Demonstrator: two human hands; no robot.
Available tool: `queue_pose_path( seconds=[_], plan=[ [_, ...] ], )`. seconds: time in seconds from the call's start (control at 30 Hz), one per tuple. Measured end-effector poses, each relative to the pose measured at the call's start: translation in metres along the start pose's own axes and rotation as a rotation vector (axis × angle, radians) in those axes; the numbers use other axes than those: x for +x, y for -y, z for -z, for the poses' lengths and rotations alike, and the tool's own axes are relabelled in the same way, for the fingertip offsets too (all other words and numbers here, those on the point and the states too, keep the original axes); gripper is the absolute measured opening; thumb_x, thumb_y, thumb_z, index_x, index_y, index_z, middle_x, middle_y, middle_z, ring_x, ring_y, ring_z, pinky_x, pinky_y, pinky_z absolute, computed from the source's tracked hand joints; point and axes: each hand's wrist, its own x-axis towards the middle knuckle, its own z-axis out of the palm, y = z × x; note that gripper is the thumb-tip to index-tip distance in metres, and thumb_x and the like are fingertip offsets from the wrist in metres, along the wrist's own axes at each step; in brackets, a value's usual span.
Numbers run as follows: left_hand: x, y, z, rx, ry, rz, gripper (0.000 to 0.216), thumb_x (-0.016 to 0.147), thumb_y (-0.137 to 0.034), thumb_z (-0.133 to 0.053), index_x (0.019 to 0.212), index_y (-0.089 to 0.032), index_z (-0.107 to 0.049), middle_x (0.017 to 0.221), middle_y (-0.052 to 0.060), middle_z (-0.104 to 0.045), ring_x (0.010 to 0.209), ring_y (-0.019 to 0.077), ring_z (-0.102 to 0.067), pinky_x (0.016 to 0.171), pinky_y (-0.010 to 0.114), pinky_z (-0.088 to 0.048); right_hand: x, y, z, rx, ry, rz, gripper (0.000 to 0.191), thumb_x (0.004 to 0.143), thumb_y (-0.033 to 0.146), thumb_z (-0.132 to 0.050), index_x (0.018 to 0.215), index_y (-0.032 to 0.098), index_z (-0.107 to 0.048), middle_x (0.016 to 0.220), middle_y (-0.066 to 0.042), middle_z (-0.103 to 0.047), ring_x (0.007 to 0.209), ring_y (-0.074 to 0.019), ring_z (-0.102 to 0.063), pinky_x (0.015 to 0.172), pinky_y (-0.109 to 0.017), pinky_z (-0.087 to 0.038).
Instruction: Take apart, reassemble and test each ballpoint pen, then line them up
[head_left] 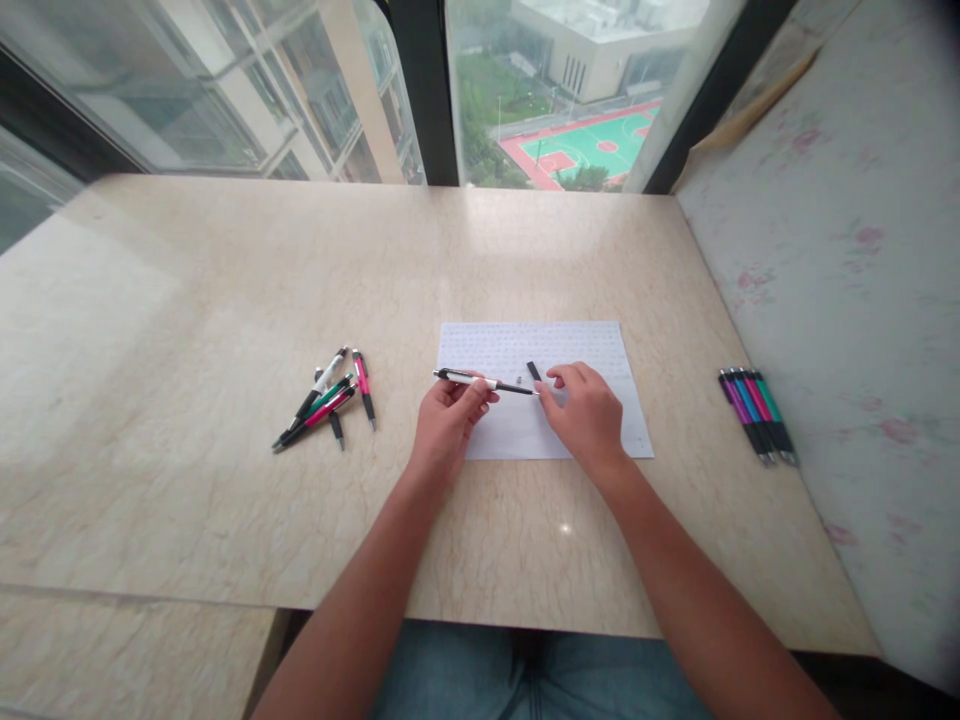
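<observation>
While the left hand (448, 422) pinches a barrel (457, 377), refill (516, 389) protruding, whether the right hand (589, 415) grips is unclear.

The one view looks from the person's head, forward and steeply down onto the bench (187, 500). It is wide, taking in the lap (442, 675) at the near edge, windows (480, 110) at the far edge and the wall (832, 260) at right. The hands (589, 415) appear near mid-view, seen from above and behind.

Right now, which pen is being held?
The white pen in the left hand; the others lie in the loose pile or the neat row.
</observation>
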Motion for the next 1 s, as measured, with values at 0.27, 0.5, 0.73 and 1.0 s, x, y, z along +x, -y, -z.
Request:
queue_pose_path(
  seconds=[0.27,0.5,0.73,1.0],
  plan=[
    [0.001,-0.003,0.002,-0.008,-0.005,0.001,0.026,0.069,-0.029,-0.083,0.086,-0.016,-0.068,0.085,0.005,-0.071,0.070,0.0109,-0.063,0.061,0.022,-0.043,-0.004,0.001,-0.004,-0.055,-0.004,-0.008,0.009,0.087,0.028,-0.060,0.082,0.022,-0.063,0.082,-0.006,-0.065,0.073,-0.0194,-0.056,0.055,-0.030,-0.031],
    [0.001,-0.004,0.002,-0.021,-0.019,-0.011,0.024,0.068,-0.025,-0.083,0.085,-0.015,-0.068,0.081,0.005,-0.071,0.066,0.0090,-0.061,0.057,0.019,-0.043,0.001,0.005,0.006,0.163,-0.121,-0.077,0.006,0.087,0.024,-0.057,0.084,0.021,-0.061,0.079,-0.003,-0.063,0.066,-0.0158,-0.053,0.061,-0.030,-0.039],
    [0.005,-0.006,0.004,-0.173,-0.073,0.067,0.026,0.067,-0.025,-0.085,0.081,-0.013,-0.066,0.080,0.002,-0.066,0.065,0.0051,-0.060,0.053,0.012,-0.044,0.000,0.017,0.021,0.543,-0.235,-0.060,0.004,0.087,0.021,-0.055,0.088,0.022,-0.058,0.082,-0.002,-0.059,0.069,-0.0150,-0.055,0.054,-0.028,-0.044],
    [0.006,-0.004,0.005,-0.214,-0.047,0.060,0.029,0.068,-0.027,-0.086,0.082,-0.012,-0.065,0.079,0.002,-0.065,0.066,0.0053,-0.060,0.053,0.010,-0.045,-0.003,0.020,0.022,0.655,-0.268,0.089,0.008,0.081,0.015,-0.058,0.082,0.022,-0.054,0.077,0.000,-0.054,0.067,-0.0143,-0.053,0.056,-0.029,-0.045]
  ],
)
